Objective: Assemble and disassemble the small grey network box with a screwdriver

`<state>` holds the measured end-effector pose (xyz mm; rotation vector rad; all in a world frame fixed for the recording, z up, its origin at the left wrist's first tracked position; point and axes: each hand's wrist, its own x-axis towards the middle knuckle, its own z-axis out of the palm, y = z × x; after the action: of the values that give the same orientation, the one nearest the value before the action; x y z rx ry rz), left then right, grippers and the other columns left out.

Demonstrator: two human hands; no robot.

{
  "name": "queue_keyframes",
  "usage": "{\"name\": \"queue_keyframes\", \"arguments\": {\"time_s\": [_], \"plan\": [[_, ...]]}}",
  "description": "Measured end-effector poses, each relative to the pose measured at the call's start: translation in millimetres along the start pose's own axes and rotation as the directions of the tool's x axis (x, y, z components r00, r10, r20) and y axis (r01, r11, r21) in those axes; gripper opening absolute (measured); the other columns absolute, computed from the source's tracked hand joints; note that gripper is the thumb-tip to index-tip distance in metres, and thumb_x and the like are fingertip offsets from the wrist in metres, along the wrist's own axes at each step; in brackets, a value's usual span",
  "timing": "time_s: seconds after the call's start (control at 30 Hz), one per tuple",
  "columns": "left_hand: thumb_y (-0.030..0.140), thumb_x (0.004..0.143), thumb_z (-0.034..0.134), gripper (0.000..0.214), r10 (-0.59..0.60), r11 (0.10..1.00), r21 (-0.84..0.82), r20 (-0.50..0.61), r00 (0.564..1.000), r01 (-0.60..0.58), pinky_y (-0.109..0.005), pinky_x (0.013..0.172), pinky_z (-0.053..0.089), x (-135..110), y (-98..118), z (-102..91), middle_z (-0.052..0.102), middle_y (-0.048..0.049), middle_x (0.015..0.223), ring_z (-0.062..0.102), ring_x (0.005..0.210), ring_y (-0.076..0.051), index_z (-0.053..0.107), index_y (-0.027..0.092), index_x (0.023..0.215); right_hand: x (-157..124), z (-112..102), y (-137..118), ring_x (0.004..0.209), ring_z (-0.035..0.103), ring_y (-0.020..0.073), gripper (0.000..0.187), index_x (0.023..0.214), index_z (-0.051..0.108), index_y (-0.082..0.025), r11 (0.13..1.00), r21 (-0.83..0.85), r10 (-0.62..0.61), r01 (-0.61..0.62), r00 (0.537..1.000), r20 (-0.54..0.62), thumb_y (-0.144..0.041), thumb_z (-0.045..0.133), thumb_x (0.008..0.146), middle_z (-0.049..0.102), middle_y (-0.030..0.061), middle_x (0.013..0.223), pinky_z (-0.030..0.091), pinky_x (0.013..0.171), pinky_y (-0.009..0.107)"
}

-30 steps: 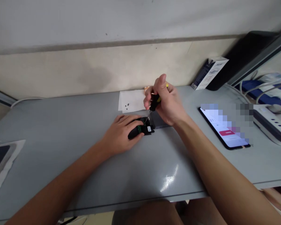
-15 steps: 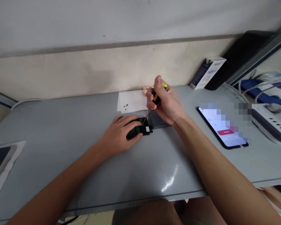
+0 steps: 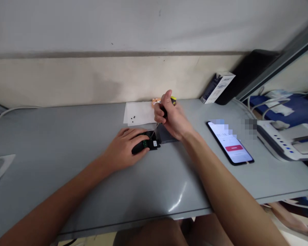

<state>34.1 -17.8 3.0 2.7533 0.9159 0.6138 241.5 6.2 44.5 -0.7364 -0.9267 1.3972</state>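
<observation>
My left hand (image 3: pixel 123 147) lies on the grey desk (image 3: pixel 66 143) and grips a small black device (image 3: pixel 145 145) with a green part and a white label showing. My right hand (image 3: pixel 170 116) is closed round a black and yellow screwdriver (image 3: pixel 166 106), held upright just behind the device, its thin shaft pointing down at the device's top. A small grey box (image 3: pixel 166 136) lies right beside the device, partly hidden by my right hand.
A white paper sheet (image 3: pixel 138 113) with a few tiny black screws (image 3: pixel 132 118) lies behind the hands. A lit phone (image 3: pixel 229 141) lies to the right, a power strip (image 3: pixel 279 140) beyond it. A blue and white carton (image 3: pixel 217 88) stands by the wall.
The view has swung a little to the right and down, so everything sits further left. My right hand has turned on the screwdriver; my left hand keeps its hold on the device.
</observation>
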Motion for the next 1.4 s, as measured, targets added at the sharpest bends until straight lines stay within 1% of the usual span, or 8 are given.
{"name": "queue_keyframes", "arguments": {"time_s": [0.13,0.27,0.47,0.57,0.7,0.9,1.17,1.4], "plan": [[0.035,0.102,0.058,0.025,-0.016,1.000,-0.016,-0.007,1.000,0.016,-0.046,0.109,0.048,0.0,-0.7,-0.1,0.074,-0.0073,0.132,0.069,0.120,-0.026,0.073,0.026,0.120,2.9,0.2,-1.8,0.053,0.046,0.0098,0.053,0.082,0.056,-0.024,0.996,0.077,0.036,-0.040,0.998,0.049,-0.075,0.070,0.084,0.049,-0.0051,0.065,0.042,0.050,0.025],[0.036,0.102,0.058,0.025,-0.003,1.000,-0.010,-0.013,1.000,0.003,-0.045,0.108,0.049,-1.1,-1.7,0.8,0.074,-0.0078,0.131,0.070,0.119,-0.026,0.073,0.026,0.120,1.4,-2.4,-2.4,0.065,0.061,0.0097,0.054,0.082,0.055,-0.023,0.987,0.151,0.037,-0.047,0.997,0.070,-0.063,0.090,0.070,0.061,-0.0032,0.080,0.051,0.060,0.024],[0.037,0.103,0.058,0.027,-0.002,1.000,0.001,0.013,1.000,0.002,-0.046,0.109,0.049,-1.3,-0.3,0.0,0.073,-0.0095,0.133,0.069,0.121,-0.026,0.073,0.023,0.120,0.8,0.6,2.2,0.045,0.033,0.0056,0.058,0.073,0.040,-0.024,0.997,0.030,-0.070,0.072,0.995,-0.072,-0.060,0.085,0.078,0.037,-0.0111,0.057,0.030,0.043,0.021],[0.035,0.102,0.058,0.026,-0.012,1.000,-0.012,0.016,1.000,0.012,-0.046,0.110,0.048,-1.2,1.1,-1.3,0.073,-0.0092,0.133,0.069,0.122,-0.026,0.073,0.024,0.120,0.1,4.1,-2.0,0.051,0.044,0.0087,0.051,0.081,0.053,-0.024,0.997,0.050,-0.055,0.055,0.998,-0.004,-0.071,0.074,0.083,0.046,-0.0071,0.063,0.039,0.048,0.024],[0.035,0.103,0.059,0.025,-0.013,1.000,0.000,0.010,1.000,0.013,-0.046,0.110,0.048,-1.6,1.6,-0.8,0.073,-0.0085,0.134,0.069,0.122,-0.026,0.072,0.024,0.121,-2.9,3.1,-5.3,0.061,0.056,0.0105,0.052,0.079,0.052,-0.024,0.999,0.031,-0.006,0.005,1.000,0.027,-0.066,0.083,0.077,0.056,-0.0036,0.074,0.045,0.054,0.026],[0.034,0.102,0.060,0.025,-0.003,1.000,-0.006,0.010,1.000,0.003,-0.045,0.109,0.047,-1.2,1.8,0.1,0.073,-0.0089,0.134,0.069,0.122,-0.026,0.072,0.022,0.120,-1.0,2.7,0.8,0.042,0.032,0.0073,0.060,0.072,0.040,-0.026,0.996,0.028,-0.084,0.088,0.990,-0.112,-0.071,0.079,0.078,0.031,-0.0102,0.057,0.030,0.042,0.026],[0.036,0.103,0.058,0.027,-0.012,1.000,0.011,0.006,1.000,0.012,-0.045,0.111,0.047,-1.2,2.9,-0.1,0.073,-0.0092,0.134,0.069,0.122,-0.026,0.073,0.023,0.122,-5.7,14.5,-10.6,0.061,0.059,0.0113,0.051,0.078,0.052,-0.025,0.999,0.045,-0.004,0.007,0.997,-0.076,-0.066,0.082,0.078,0.058,-0.0031,0.074,0.043,0.051,0.027],[0.036,0.103,0.058,0.026,-0.003,1.000,-0.001,0.005,1.000,0.003,-0.043,0.109,0.047,-0.9,1.1,-0.6,0.073,-0.0090,0.134,0.069,0.123,-0.025,0.072,0.022,0.119,-2.3,11.5,2.5,0.041,0.029,0.0073,0.061,0.072,0.036,-0.026,0.995,-0.002,-0.100,0.102,0.973,-0.206,-0.070,0.079,0.079,0.032,-0.0107,0.053,0.027,0.040,0.026]]}}
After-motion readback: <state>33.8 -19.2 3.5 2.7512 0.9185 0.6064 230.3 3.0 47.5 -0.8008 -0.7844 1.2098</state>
